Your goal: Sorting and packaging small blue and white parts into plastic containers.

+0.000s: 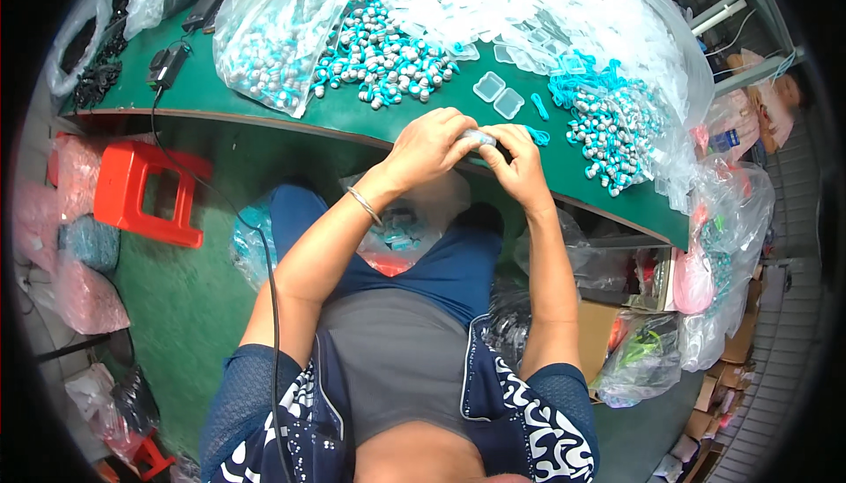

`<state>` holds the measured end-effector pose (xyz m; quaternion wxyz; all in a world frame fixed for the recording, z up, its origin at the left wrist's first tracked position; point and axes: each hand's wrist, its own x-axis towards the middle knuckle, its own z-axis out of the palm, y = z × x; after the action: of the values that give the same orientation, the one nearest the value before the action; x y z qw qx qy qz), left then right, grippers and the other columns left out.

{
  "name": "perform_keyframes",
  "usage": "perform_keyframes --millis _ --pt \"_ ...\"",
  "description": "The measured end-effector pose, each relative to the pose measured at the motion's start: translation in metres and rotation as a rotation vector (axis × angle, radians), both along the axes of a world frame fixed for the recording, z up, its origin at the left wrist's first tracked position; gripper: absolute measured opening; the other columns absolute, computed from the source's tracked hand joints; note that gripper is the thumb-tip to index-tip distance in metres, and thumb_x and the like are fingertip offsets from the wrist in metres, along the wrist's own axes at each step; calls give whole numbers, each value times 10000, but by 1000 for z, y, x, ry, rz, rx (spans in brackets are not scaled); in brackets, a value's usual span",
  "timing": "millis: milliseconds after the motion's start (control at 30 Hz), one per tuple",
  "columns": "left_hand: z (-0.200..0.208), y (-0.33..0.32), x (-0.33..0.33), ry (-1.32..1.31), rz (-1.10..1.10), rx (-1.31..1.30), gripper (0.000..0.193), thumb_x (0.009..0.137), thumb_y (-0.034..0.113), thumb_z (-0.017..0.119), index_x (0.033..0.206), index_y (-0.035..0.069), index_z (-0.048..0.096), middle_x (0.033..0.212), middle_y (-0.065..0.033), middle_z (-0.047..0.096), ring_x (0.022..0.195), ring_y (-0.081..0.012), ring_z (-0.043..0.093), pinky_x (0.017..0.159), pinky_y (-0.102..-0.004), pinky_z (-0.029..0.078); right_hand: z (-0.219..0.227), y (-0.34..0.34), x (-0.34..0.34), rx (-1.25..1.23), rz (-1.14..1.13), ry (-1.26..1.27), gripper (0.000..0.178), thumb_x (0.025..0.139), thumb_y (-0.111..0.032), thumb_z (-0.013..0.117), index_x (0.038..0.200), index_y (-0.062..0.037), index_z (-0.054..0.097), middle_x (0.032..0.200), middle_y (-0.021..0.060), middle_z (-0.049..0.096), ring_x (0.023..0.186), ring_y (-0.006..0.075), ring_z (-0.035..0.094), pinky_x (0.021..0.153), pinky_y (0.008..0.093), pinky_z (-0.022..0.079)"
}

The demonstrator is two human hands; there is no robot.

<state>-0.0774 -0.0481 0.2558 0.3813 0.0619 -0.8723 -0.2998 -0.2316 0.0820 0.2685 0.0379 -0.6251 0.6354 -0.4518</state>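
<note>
My left hand (429,146) and my right hand (520,166) meet at the table's front edge. Pinched between their fingertips is a small clear plastic case (478,137), mostly covered by the fingers; what lies inside it is too small to tell. A blue cord bundle (536,136) shows just beyond the right fingers. An open clear case (499,95) lies on the green table (388,122) ahead of my hands. Next to it is another tied blue cord (539,107). To the right sits a heap of grey-and-blue corded earplugs (612,135).
More earplugs (379,60) spill from a clear bag (269,51) at the left. Many clear cases (529,16) pile up at the back. A black cable (264,245) runs from a small black device (166,64) past my left arm. A red stool (150,192) stands on the left.
</note>
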Motion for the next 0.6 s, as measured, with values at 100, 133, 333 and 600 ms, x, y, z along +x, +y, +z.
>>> perform_keyframes --millis 100,133,333,600 --pt "3 4 9 39 11 45 208 865 138 703 1029 20 653 949 -135 624 836 -319 627 731 -400 520 8 -4 -6 -64 -86 -9 150 878 -149 681 985 -47 706 968 100 690 897 288 613 808 381 472" --pt "4 8 13 63 17 67 227 860 129 708 1051 21 654 970 -143 628 844 -320 634 732 -398 526 8 -11 -13 -123 -178 164 149 876 -149 678 989 -56 706 975 95 691 908 282 613 817 382 463" --pt "-41 48 67 -86 -128 8 324 814 121 751 1109 32 653 1046 -161 611 895 -339 643 767 -405 547 -22 -45 -23 61 -416 573 263 822 -296 731 1035 -147 695 1140 47 619 1110 262 547 993 551 317" --pt "-226 55 104 -798 -107 221 336 819 164 727 1126 50 655 1128 -161 601 993 -374 636 867 -442 525 -11 -40 -17 -141 -232 571 242 751 -313 779 712 -131 625 937 -26 666 892 188 636 943 474 349"
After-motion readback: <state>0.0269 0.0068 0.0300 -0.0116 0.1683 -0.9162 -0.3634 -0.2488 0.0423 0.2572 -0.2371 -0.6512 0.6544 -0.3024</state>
